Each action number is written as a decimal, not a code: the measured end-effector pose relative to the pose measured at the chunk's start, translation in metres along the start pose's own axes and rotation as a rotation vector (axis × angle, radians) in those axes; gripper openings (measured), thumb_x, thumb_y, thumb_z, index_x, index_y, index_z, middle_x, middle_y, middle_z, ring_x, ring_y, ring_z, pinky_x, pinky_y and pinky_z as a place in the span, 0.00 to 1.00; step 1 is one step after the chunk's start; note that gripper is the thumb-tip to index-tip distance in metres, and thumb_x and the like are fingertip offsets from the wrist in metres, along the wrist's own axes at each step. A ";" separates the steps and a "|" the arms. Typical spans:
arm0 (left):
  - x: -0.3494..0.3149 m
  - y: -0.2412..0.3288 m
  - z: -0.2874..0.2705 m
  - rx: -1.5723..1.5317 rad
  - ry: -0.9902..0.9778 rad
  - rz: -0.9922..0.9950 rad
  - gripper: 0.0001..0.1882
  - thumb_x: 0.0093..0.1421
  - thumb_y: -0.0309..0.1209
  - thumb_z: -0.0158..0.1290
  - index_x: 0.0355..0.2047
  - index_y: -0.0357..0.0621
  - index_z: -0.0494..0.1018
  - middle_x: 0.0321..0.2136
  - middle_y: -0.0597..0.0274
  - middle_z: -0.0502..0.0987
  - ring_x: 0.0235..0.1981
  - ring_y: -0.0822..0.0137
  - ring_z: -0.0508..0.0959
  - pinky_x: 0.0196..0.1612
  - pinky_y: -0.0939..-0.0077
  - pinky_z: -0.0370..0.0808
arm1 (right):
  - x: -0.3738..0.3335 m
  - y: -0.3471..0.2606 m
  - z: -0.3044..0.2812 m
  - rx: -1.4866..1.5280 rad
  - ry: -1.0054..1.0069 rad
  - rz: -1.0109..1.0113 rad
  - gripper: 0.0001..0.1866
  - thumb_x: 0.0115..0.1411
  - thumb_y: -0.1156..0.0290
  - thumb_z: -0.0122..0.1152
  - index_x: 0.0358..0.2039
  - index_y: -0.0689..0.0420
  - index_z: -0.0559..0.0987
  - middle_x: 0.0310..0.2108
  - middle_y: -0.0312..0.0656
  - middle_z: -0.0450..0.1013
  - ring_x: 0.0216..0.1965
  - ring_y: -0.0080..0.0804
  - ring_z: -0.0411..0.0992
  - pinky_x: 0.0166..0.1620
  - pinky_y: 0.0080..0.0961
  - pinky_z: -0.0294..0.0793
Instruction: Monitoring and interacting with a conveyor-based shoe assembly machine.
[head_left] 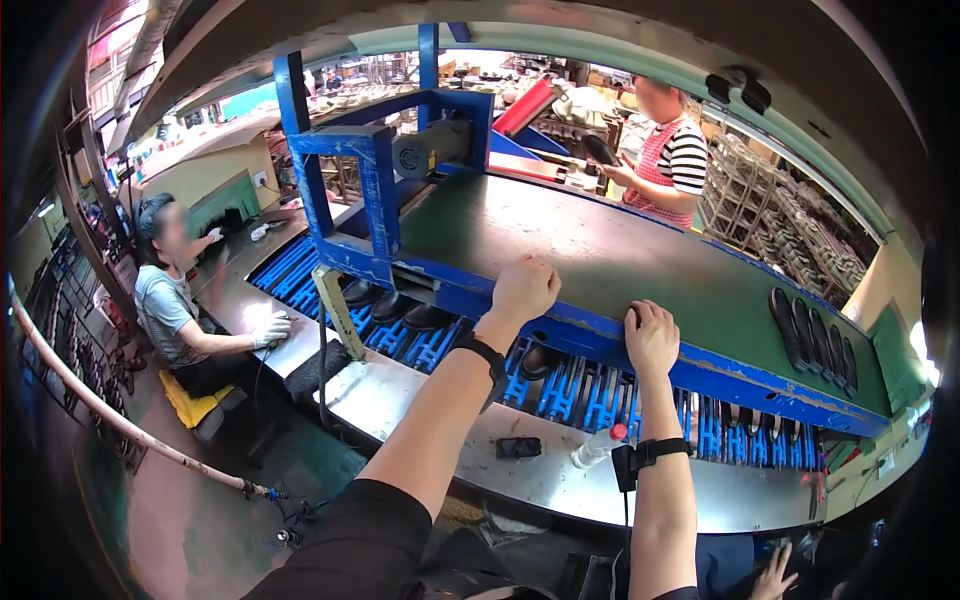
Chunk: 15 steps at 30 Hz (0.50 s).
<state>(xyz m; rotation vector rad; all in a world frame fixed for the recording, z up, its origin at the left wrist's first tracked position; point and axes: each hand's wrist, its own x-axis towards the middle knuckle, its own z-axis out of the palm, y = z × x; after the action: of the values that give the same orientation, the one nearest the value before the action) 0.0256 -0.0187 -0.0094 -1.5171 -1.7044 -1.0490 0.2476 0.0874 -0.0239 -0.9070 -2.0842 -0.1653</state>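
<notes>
My left hand is closed like a fist at the near edge of a green conveyor belt; its inner side is hidden. Farther right, my right hand has its fingers curled over the belt's blue frame. A small dark spot shows by its thumb, too small to name. Several black shoe soles lie side by side at the belt's right end. Below the frame runs a lower conveyor of blue slats, and a dark shoe sits on it between my forearms.
A metal ledge runs along my side, bearing a clear bottle with a red cap and a black phone-like object. A gloved co-worker sits at left. Across the belt another person holds a dark shoe. A motor sits inside the blue frame.
</notes>
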 end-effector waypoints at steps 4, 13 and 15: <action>0.001 0.001 -0.001 0.001 -0.009 -0.027 0.12 0.53 0.31 0.53 0.16 0.39 0.73 0.21 0.52 0.75 0.26 0.51 0.77 0.31 0.57 0.76 | 0.001 0.002 0.000 0.001 -0.013 0.002 0.12 0.59 0.62 0.56 0.37 0.53 0.83 0.44 0.40 0.78 0.50 0.41 0.74 0.51 0.40 0.71; 0.002 0.005 -0.001 0.019 -0.028 -0.032 0.12 0.53 0.31 0.53 0.15 0.39 0.74 0.20 0.53 0.76 0.27 0.52 0.78 0.33 0.58 0.77 | -0.001 0.003 -0.002 -0.008 0.024 -0.006 0.11 0.59 0.63 0.56 0.36 0.53 0.83 0.43 0.39 0.79 0.49 0.40 0.74 0.52 0.40 0.71; 0.001 0.002 0.000 0.017 0.020 0.010 0.12 0.53 0.31 0.54 0.15 0.40 0.73 0.20 0.54 0.75 0.26 0.52 0.78 0.31 0.58 0.76 | -0.001 0.002 -0.003 -0.002 0.031 -0.006 0.11 0.58 0.64 0.57 0.35 0.53 0.83 0.43 0.38 0.79 0.49 0.39 0.74 0.52 0.39 0.70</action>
<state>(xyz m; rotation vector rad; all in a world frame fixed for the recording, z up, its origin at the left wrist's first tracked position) 0.0273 -0.0180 -0.0087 -1.4982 -1.6862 -1.0382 0.2509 0.0868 -0.0234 -0.8938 -2.0590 -0.1839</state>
